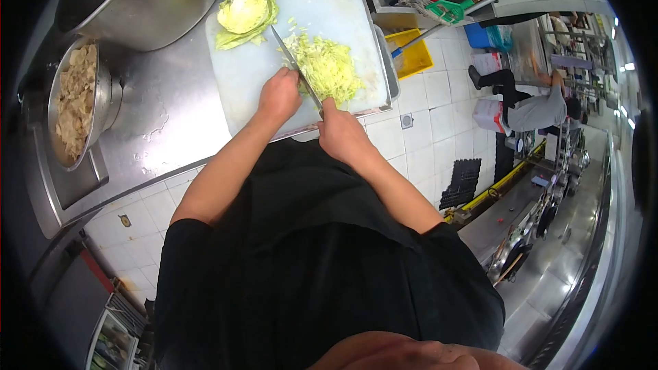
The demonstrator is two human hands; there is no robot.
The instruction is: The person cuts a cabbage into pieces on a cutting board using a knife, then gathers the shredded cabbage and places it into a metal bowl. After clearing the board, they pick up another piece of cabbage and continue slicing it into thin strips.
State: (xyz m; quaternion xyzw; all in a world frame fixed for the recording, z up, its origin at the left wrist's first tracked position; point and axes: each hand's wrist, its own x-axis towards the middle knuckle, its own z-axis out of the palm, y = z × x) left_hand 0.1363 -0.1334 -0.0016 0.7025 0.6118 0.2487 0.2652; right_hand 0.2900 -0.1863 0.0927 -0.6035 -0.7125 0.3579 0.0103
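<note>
Plainly holds the knife (pixel 288 55) by its lower end with the right hand (pixel 339 133), grip wrapped closed, blade slanting toward the upper left. Has the left hand (pixel 279 92) curled at the blade's left side (underside hidden, hard to tell whether gripping anything). Right of the blade, upper middle of frame: shredded cabbage (pixel 330 67), right hand nearer. Underneath, cutting board (pixel 236 89) on steel worktop (pixel 164 89); rightward, tiled floor (pixel 439 89).
</note>
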